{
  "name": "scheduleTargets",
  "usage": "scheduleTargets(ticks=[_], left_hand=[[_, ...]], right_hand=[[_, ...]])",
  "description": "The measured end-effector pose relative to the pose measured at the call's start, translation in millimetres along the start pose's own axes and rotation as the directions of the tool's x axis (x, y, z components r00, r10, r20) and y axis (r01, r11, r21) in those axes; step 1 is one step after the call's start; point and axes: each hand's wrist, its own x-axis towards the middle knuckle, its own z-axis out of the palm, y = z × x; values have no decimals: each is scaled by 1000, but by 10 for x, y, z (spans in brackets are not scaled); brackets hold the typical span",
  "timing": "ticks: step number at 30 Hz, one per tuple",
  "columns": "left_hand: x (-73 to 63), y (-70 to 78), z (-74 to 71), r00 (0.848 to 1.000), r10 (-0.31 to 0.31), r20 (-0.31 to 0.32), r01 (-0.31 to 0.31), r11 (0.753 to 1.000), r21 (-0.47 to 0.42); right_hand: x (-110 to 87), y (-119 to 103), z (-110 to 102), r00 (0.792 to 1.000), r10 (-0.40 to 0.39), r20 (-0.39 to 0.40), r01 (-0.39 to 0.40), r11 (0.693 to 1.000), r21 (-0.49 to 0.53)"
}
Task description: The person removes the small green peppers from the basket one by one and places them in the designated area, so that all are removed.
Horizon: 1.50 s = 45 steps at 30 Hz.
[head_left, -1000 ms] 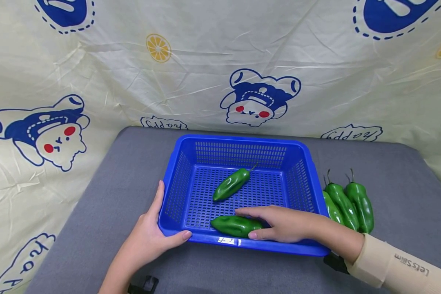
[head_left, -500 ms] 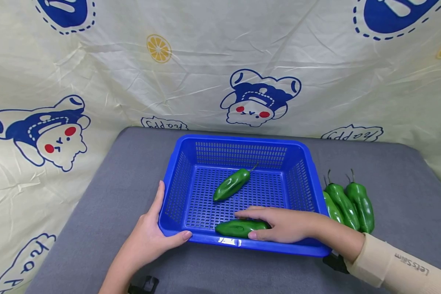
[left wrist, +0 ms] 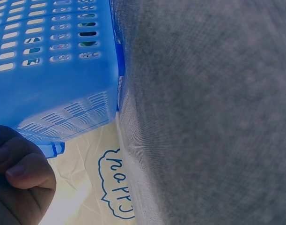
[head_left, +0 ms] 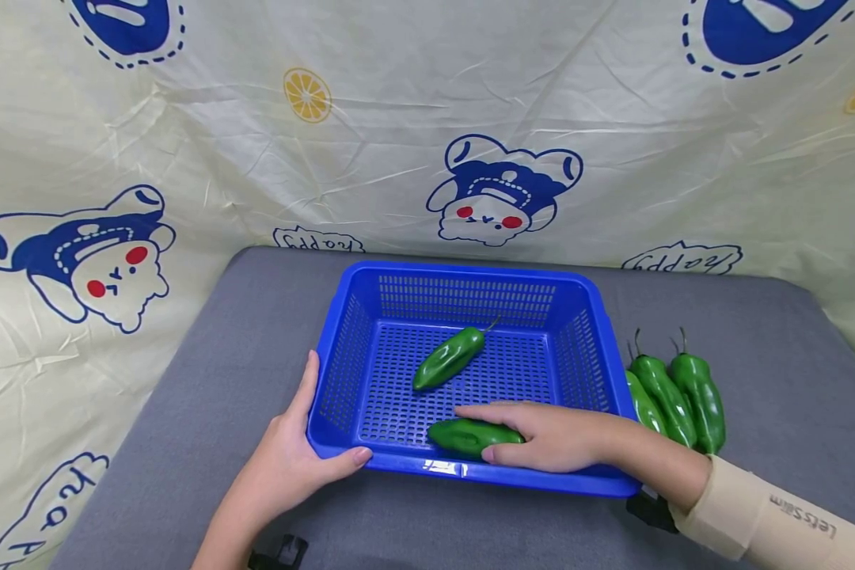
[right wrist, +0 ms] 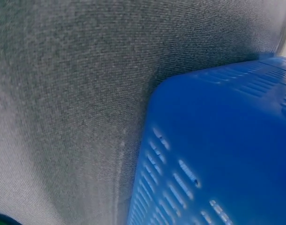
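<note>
A blue plastic basket [head_left: 470,469] with slotted walls sits on the grey table. At its front left corner my left hand [head_left: 295,447] grips it, thumb over the front rim and fingers along the left side. Curled fingers [left wrist: 28,171] show beside the basket wall [left wrist: 54,89] in the left wrist view. My right hand [head_left: 556,435] reaches over the right rim and holds a green pepper [head_left: 463,435] inside, along the front wall; the palm hides its right end. Another green pepper [head_left: 447,360] lies slantwise on the basket floor, stem toward the back.
Several green peppers [head_left: 697,400] lie side by side on the table, right of the basket, partly behind its rim and my forearm. A printed cloth [head_left: 370,158] hangs behind the table [head_left: 207,380]. The right wrist view shows mostly the basket's outer wall [right wrist: 217,122].
The pepper under my right hand has turned and slid a little to the right, toward the palm. My left hand and the basket stay where they were.
</note>
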Motion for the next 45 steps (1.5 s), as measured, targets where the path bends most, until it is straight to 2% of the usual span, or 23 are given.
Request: scheduleTargets(ticks=[8, 12, 19, 25, 33, 42, 45], left_hand=[[3, 2, 6, 1000, -5, 5, 5, 1000, 1], [2, -4, 5, 1000, 2, 0, -2, 1000, 2], [2, -8, 4, 1000, 5, -3, -5, 1000, -3], [-1, -2, 4, 1000, 3, -2, -3, 1000, -1], [-6, 8, 7, 1000, 5, -1, -5, 1000, 6], [-13, 9, 8, 1000, -5, 5, 5, 1000, 3], [-13, 10, 8, 1000, -6, 7, 6, 1000, -2]], right_hand=[[-34, -38, 7, 985, -32, -167, 19, 997, -81], [-62, -59, -19, 975, -47, -217, 24, 994, -104], [-140, -105, -77, 955, -17, -297, -5, 997, -74], [-233, -160, -138, 913, 31, -408, -71, 994, -84], [-424, -197, -219, 865, 61, -498, -141, 982, -124], [-717, -148, -308, 810, 72, -582, -262, 932, -249], [-812, -79, -341, 787, 80, -611, -289, 924, -251]])
